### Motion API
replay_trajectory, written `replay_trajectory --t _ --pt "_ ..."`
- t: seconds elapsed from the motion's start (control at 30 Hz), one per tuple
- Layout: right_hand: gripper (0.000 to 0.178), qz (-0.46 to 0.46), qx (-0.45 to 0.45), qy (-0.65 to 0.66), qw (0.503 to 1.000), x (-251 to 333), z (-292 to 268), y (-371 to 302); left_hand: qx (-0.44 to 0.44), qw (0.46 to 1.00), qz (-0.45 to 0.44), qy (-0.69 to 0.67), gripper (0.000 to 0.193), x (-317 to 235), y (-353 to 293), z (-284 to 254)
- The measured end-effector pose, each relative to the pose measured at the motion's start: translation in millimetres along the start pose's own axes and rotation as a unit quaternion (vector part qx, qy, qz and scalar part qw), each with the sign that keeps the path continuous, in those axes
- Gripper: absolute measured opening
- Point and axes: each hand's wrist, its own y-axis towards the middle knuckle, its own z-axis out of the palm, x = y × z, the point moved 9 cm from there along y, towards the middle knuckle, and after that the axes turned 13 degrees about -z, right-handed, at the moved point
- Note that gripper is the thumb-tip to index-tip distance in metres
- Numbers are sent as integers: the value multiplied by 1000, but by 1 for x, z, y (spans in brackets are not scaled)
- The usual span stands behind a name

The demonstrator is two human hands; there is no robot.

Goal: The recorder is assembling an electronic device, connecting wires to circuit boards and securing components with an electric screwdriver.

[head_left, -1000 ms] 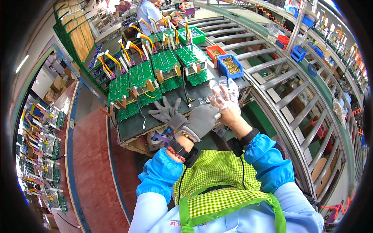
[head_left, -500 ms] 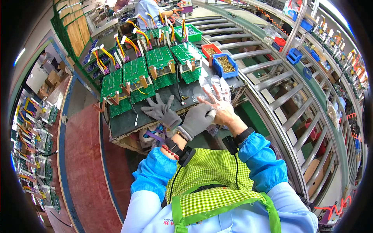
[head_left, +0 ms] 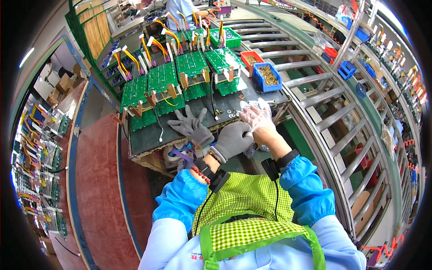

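Observation:
My left hand (head_left: pixel 234 140), in a grey knit glove, is closed in a pinch at the wrist end of a clear plastic glove (head_left: pixel 253 113). That thin glove covers my right hand (head_left: pixel 258 122), its loose tips crumpled past my fingers. The right fingers are bent a little and apart, with nothing seen in them. A second grey glove (head_left: pixel 191 126) lies fingers-away on the front edge of the dark bench (head_left: pixel 173 130), left of my hands. Small washers (head_left: pixel 231 113) lie on the bench just beyond my hands.
Stacks of green circuit boards (head_left: pixel 162 76) with coloured wires line the bench. Beyond my right hand stand a blue bin (head_left: pixel 267 77) of brass-coloured hardware, a red bin (head_left: pixel 250 58) and a green bin (head_left: pixel 231 38). A roller conveyor (head_left: pixel 321 100) runs along the right. Another person (head_left: pixel 177 9) is at the far end.
My right fingers, spread wide before, have drawn in and bent. The left hand has shifted slightly right and keeps its pinch by the right wrist. The view has shifted a little.

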Motion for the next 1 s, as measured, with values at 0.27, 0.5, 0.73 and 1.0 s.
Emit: replay_trajectory --t 0.27,0.5,0.73,1.0 --pt "69 34 -114 114 986 -7 9 -11 21 993 82 80 12 -30 -3 -4" --pt "48 94 -108 176 974 -33 45 -14 -1 993 78 88 13 -51 0 -4" --pt "39 77 -315 183 928 -42 -21 -22 -65 996 -38 48 34 -24 -14 -19" --pt "58 193 -269 487 808 -78 48 -9 -54 992 109 29 22 -40 -11 -2"
